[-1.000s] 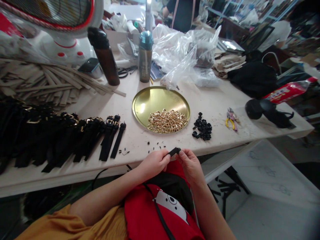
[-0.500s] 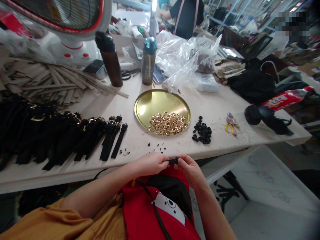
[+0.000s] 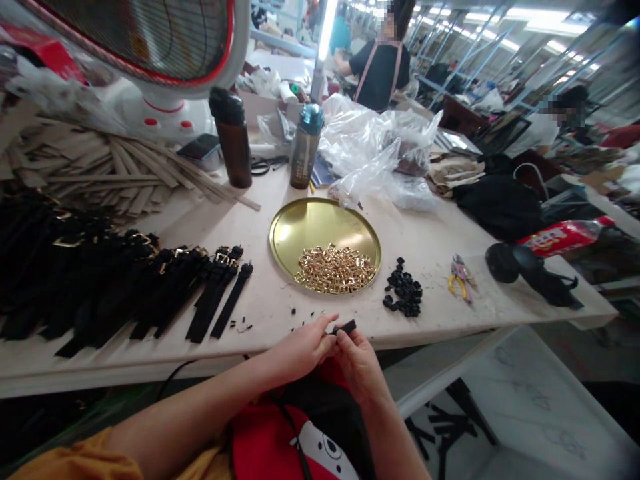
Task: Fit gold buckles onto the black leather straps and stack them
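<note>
Both my hands meet at the table's near edge, pinching a short black strap end (image 3: 345, 327). My left hand (image 3: 300, 347) grips it from the left with closed fingers, and my right hand (image 3: 356, 360) holds it from below and the right. Just beyond them lies a round gold tray (image 3: 300, 230) holding a heap of gold buckles (image 3: 335, 269). A small pile of black loops (image 3: 403, 296) sits to the tray's right. A row of finished black straps with gold buckles (image 3: 150, 287) covers the table's left side. Tiny black offcuts (image 3: 300, 312) lie near my hands.
Yellow-handled pliers (image 3: 459, 278) lie right of the black loops. Two bottles (image 3: 235, 140), a fan (image 3: 165, 53), beige strips (image 3: 115, 167), clear plastic bags (image 3: 370, 147) and black goods (image 3: 500, 207) fill the back. Other people work at far benches (image 3: 380, 63).
The camera tilted up, so the table sits lower in view. My hands turned the strap end a little and my right hand shifted under it; both still hold it.
</note>
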{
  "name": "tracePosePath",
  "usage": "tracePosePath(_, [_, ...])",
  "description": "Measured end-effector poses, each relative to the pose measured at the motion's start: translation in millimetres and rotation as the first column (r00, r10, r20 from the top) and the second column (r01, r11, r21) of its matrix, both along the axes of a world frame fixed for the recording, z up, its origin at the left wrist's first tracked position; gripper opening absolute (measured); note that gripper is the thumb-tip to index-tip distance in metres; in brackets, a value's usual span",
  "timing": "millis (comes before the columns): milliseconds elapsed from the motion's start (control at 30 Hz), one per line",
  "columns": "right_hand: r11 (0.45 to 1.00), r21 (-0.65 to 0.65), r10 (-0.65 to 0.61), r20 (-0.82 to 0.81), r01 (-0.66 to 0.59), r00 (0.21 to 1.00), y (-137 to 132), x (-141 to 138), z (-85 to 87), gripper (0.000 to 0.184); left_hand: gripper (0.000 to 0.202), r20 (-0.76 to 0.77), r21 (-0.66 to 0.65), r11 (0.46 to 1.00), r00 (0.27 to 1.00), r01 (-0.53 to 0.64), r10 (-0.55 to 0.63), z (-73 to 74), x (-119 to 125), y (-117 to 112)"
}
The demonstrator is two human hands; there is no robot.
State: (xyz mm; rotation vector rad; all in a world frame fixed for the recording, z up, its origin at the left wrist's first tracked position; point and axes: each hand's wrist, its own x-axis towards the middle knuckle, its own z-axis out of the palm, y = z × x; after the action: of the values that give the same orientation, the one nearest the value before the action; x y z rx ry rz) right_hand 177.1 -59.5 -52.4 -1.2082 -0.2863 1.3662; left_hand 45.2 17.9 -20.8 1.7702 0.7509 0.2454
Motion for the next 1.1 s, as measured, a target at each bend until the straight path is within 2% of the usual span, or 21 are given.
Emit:
tracePosePath(133, [0.986,-0.006,0.164,0.274,-0.169,0.948,19,12,2.5,0.029,0.050,0.057,-0.065,0.990,0.990,-0.122,0.125,-6.8,1,10])
tracePosePath(200, [0.986,0.011,0.141,0.460,-0.165,0.877,32,30,6.6,0.031,0.050,0.094,-0.104,0.977,0.976,-0.188,0.198,-8.6,2,18])
tracePosePath(233, [0.990,0.019,0.102,0.580,-0.138,0.808,41,41,8.4,0.030,0.047,0.114,-0.135,0.968,0.968,-0.210,0.225,-9.7,4,22])
tracePosePath(267, [0.993,0.020,0.067,0.718,-0.116,0.693,49,51,9.8,0.029,0.043,0.129,-0.176,0.958,0.960,-0.225,0.250,-11.3,5,26])
tracePosePath(300, [0.994,0.009,0.051,0.849,-0.111,0.526,58,61,10.8,0.026,0.038,0.136,-0.226,0.945,0.952,-0.238,0.273,-13.3,7,29])
tracePosePath(333, [0.991,-0.029,0.070,0.944,-0.129,0.324,67,69,11.3,0.023,0.033,0.134,-0.278,0.927,0.946,-0.251,0.296,-15.7,8,32])
tracePosePath(400, [0.968,-0.186,0.174,0.981,-0.171,-0.080,83,79,11.4,0.019,0.022,0.106,-0.364,0.885,0.931,-0.291,0.350,-20.4,11,35])
tracePosePath(433, [0.944,-0.281,0.236,0.942,-0.174,-0.240,89,81,11.3,0.018,0.018,0.087,-0.389,0.866,0.923,-0.314,0.374,-22.1,11,36])
tracePosePath(467, [0.915,-0.366,0.288,0.886,-0.167,-0.364,95,82,11.2,0.018,0.015,0.070,-0.401,0.853,0.918,-0.333,0.391,-22.9,11,36])
tracePosePath(533, [0.869,-0.474,0.343,0.787,-0.146,-0.514,103,80,11.3,0.017,0.013,0.049,-0.410,0.845,0.917,-0.343,0.396,-21.7,11,36])
tracePosePath(633, [0.839,-0.516,0.339,0.745,-0.174,-0.575,110,74,12.5,0.018,0.014,0.041,-0.404,0.862,0.936,-0.305,0.350,-15.2,9,32])
tracePosePath(800, [0.856,-0.463,0.278,0.787,-0.229,-0.550,110,74,20.6,0.021,0.015,0.052,-0.329,0.913,0.961,-0.241,0.272,-8.9,4,25])
tracePosePath(833, [0.872,-0.431,0.257,0.805,-0.232,-0.534,108,75,23.5,0.019,0.015,0.062,-0.324,0.912,0.956,-0.251,0.285,-8.7,2,23])
tracePosePath(867, [0.895,-0.375,0.229,0.851,-0.241,-0.472,104,75,26.8,0.017,0.016,0.075,-0.323,0.908,0.949,-0.269,0.307,-8.2,1,22])
tracePosePath(900, [0.919,-0.299,0.202,0.917,-0.258,-0.343,98,75,30.1,0.014,0.017,0.091,-0.324,0.901,0.938,-0.289,0.334,-7.3,0,21])
tracePosePath(933, [0.937,-0.216,0.184,0.973,-0.275,-0.138,92,72,33.3,0.013,0.019,0.110,-0.327,0.893,0.927,-0.308,0.360,-5.7,-1,21])
tracePosePath(967, [0.950,-0.134,0.176,0.976,-0.283,0.129,84,68,36.4,0.014,0.020,0.134,-0.332,0.888,0.915,-0.320,0.380,-3.3,-2,20])
tracePosePath(1000, [0.958,-0.065,0.179,0.896,-0.279,0.407,76,63,39.2,0.017,0.021,0.162,-0.339,0.883,0.905,-0.324,0.394,-0.3,-3,20])
tracePosePath(1033, [0.963,-0.019,0.192,0.749,-0.269,0.634,67,56,41.9,0.019,0.022,0.191,-0.352,0.879,0.895,-0.321,0.403,3.2,-3,19])
tracePosePath(1067, [0.966,0.004,0.207,0.588,-0.258,0.782,59,48,44.4,0.020,0.024,0.218,-0.371,0.875,0.887,-0.310,0.407,6.9,-3,19])
tracePosePath(1100, [0.970,0.021,0.209,0.440,-0.242,0.873,50,39,46.7,0.020,0.026,0.243,-0.396,0.871,0.881,-0.292,0.406,10.5,-2,18])
